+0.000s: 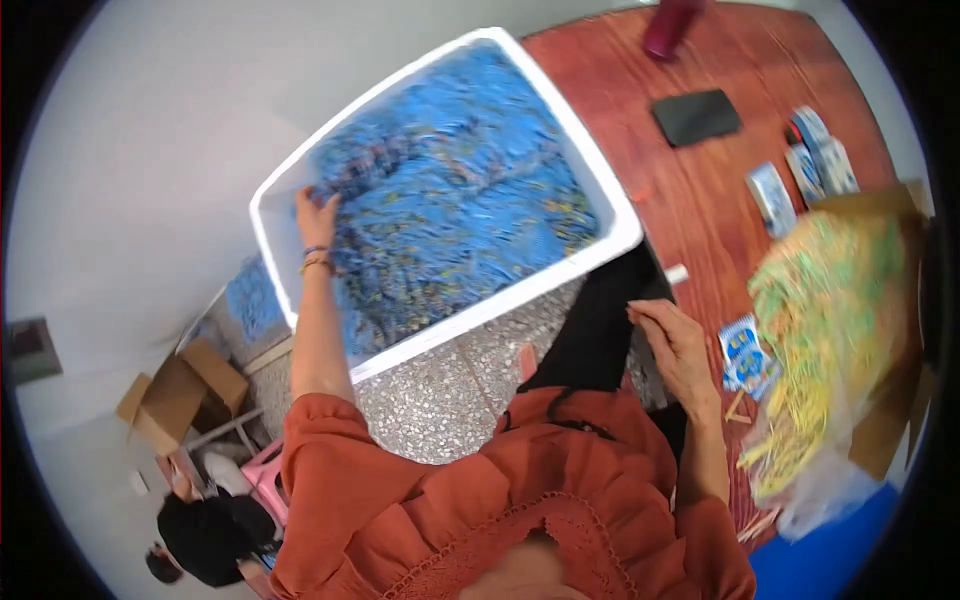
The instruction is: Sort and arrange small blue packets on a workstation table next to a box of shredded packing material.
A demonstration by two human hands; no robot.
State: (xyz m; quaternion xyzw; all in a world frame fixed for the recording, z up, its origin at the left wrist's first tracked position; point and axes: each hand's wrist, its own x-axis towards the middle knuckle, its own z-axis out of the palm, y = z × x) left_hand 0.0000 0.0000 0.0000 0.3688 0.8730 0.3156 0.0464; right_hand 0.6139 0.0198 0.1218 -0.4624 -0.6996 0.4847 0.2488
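A large white bin (pixel 440 328) stands in front of me, filled with a heap of small blue pieces (pixel 470 190) flecked with yellow and dark spots. My left hand (pixel 318 220) reaches into its left side, with thumb and fingers apart, at the edge of the heap. Whether its fingertips touch the pieces is hard to make out. My right hand (pixel 675 348) is beside the table edge, outside the bin, with its fingers curled together. Anything inside that curl is hidden. Closest to it on the table lie blue-and-white packets (pixel 743 355).
The red wooden table (pixel 690 215) holds a dark flat phone-like slab (pixel 697 117), several small boxes (pixel 772 200) and a dark red cup (pixel 670 30). At right, an open carton (pixel 880 430) contains yellow and green strips (pixel 820 300). Behind left are a cardboard box (pixel 175 400) and another person (pixel 215 535).
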